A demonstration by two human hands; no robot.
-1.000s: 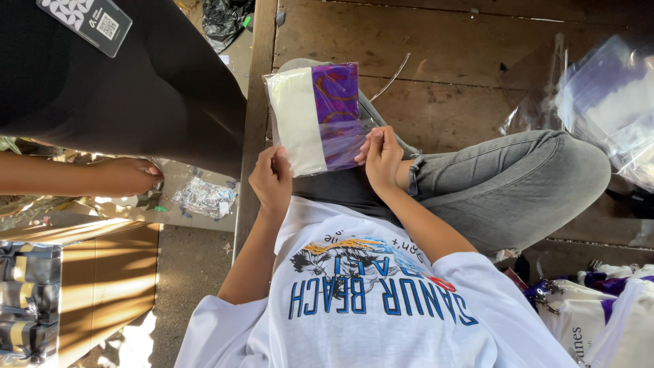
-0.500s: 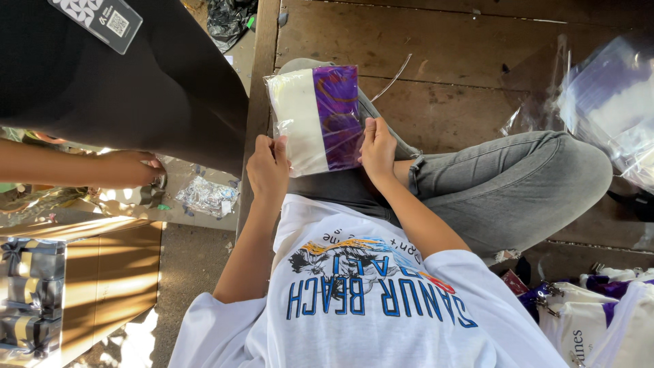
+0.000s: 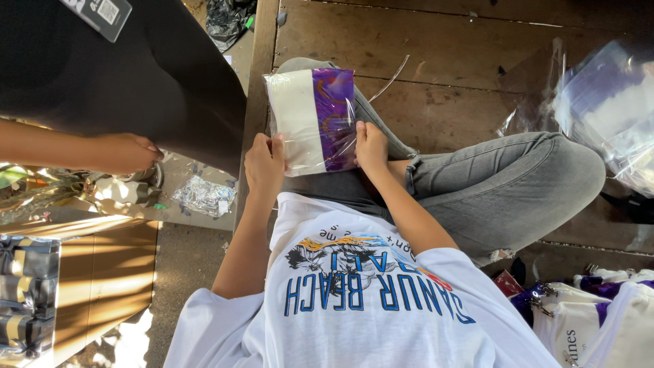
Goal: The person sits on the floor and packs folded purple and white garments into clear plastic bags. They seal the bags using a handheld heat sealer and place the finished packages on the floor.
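left hand (image 3: 264,163): grips near left corner of packet, fingers curled on its edge, thumb side on top
right hand (image 3: 371,146): pinches packet's near right edge, fingers folded tight on the plastic
packet (image 3: 312,119): clear plastic bag with folded cloth inside, white half on left, purple patterned half on right; held flat above the lap, far end tilted away from the body
lap: packet sits over grey jeans (image 3: 490,184), legs crossed on wooden floor (image 3: 436,41)
shirt (image 3: 361,300): white tee with blue print, worn by the person, fills bottom of view
thin strip (image 3: 395,75): pale, lies on floor just past packet's far right corner
bag pile (image 3: 606,109): more clear bags with white and purple cloth, right edge, well apart from hands
bottom right: white and purple cloth items with metal clips (image 3: 593,307), beside the knee
other person: bare arm and hand (image 3: 122,151) at left, under a black cloth (image 3: 136,75), apart from the packet
left floor: crumpled foil wrap (image 3: 203,196), cardboard (image 3: 102,286) near it
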